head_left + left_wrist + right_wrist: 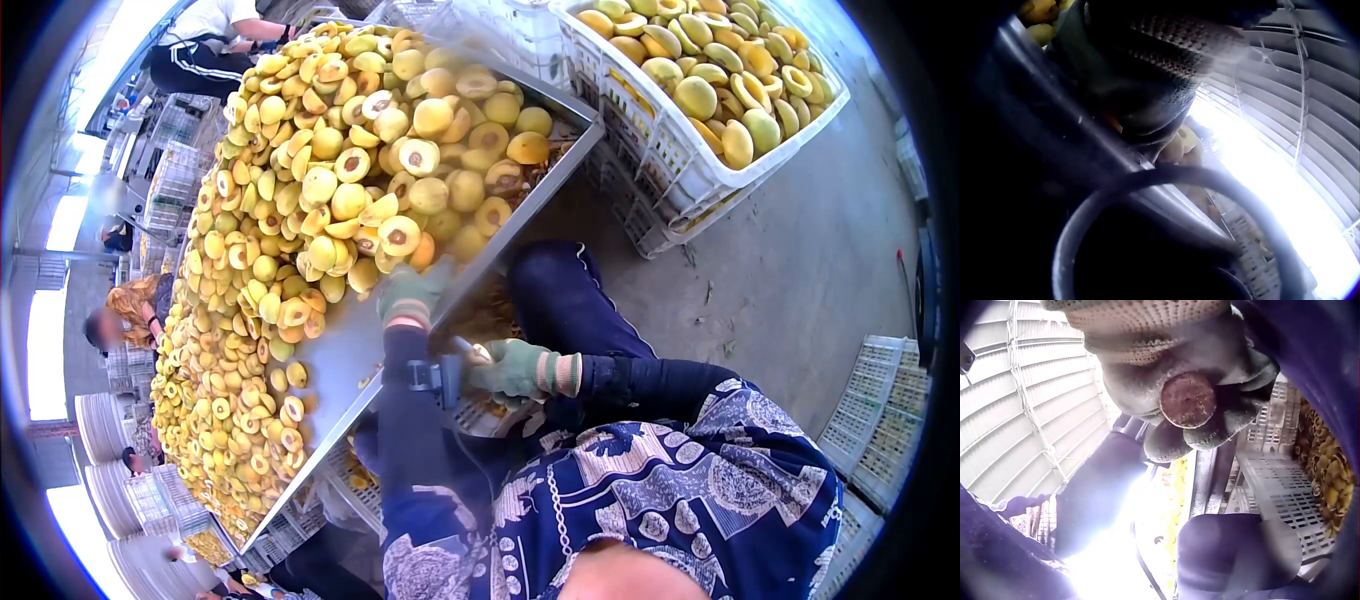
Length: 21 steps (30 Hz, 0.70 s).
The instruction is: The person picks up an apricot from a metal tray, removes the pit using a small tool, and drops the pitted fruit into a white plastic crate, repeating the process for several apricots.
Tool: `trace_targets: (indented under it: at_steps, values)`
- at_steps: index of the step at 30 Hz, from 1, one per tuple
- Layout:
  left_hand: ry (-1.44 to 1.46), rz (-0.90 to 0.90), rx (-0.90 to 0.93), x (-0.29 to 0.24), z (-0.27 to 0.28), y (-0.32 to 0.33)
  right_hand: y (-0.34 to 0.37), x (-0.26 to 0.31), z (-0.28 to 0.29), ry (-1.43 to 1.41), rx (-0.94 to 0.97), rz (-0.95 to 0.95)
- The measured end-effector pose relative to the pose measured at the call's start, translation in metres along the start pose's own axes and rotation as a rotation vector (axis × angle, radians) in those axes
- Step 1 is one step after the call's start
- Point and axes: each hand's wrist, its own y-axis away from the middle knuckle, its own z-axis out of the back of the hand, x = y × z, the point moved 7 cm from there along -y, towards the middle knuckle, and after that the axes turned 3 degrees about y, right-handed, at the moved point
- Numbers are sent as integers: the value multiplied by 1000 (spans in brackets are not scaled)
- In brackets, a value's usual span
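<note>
Halved yellow peaches (350,200), many with brown pit centres, lie heaped on a metal table (345,345). My left hand (408,296), in a green-grey glove, reaches over the table's raised rim (540,205) to the near edge of the heap. Motion blurs its fingers, and in the left wrist view the rim and shadow hide much of the left hand (1129,87). Beside the rim, over my lap, my gloved right hand (515,370) grips a tool with a round wooden handle end (1188,400). That tool's working end is mostly hidden.
A white plastic crate (690,165) full of peach halves stands at the right, stacked on another. Empty-looking crates (870,410) lie farther right on the concrete floor (780,270). Below the table, a crate (1285,481) holds scraps. Other people (205,45) sit along the table's far side.
</note>
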Motion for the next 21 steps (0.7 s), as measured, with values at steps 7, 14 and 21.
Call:
trace_targets:
  at_steps: [7,14,21]
  values:
    - [1302,-125,-2,83,-4,17,-5,7,0,-44,-20,133]
    - [2126,-157,247,74,23,94,-10,48,-22,578,-264,685]
    - [2004,-237,-3,41,28,144,30,76,-38,665,-353,752]
